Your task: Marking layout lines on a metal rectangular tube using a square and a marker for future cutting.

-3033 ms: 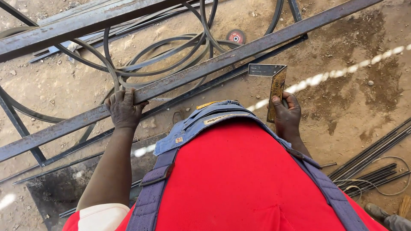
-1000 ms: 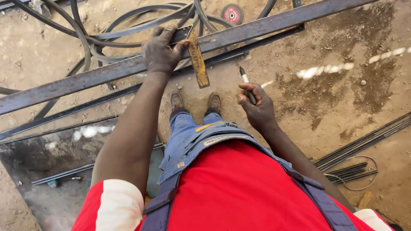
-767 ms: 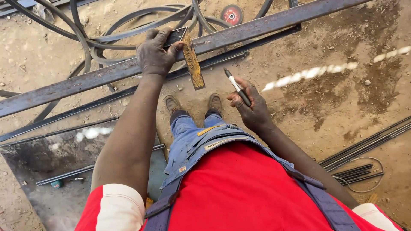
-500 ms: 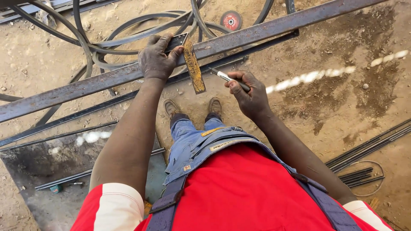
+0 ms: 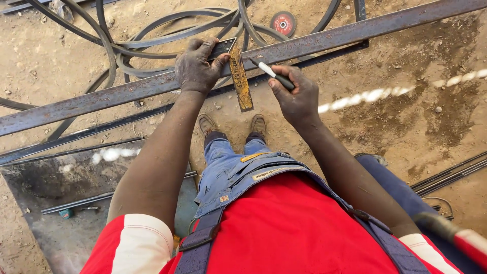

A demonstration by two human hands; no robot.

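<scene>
Rusty long steel bar (image 5: 127,91) crossing the head view from lower left to upper right, raised above the sandy ground (image 5: 406,116). Left hand (image 5: 195,68) clamped on the dark head of a yellowed metal try square (image 5: 239,76), pressing it to the bar, blade hanging toward the boots, square to the bar's long axis. Right hand (image 5: 297,96) just right of the blade, pinching a white-tipped marker (image 5: 271,73), tip aimed left at the bar beside the blade. Black cables (image 5: 152,40) and a red cutting disc (image 5: 283,23) beyond.
</scene>
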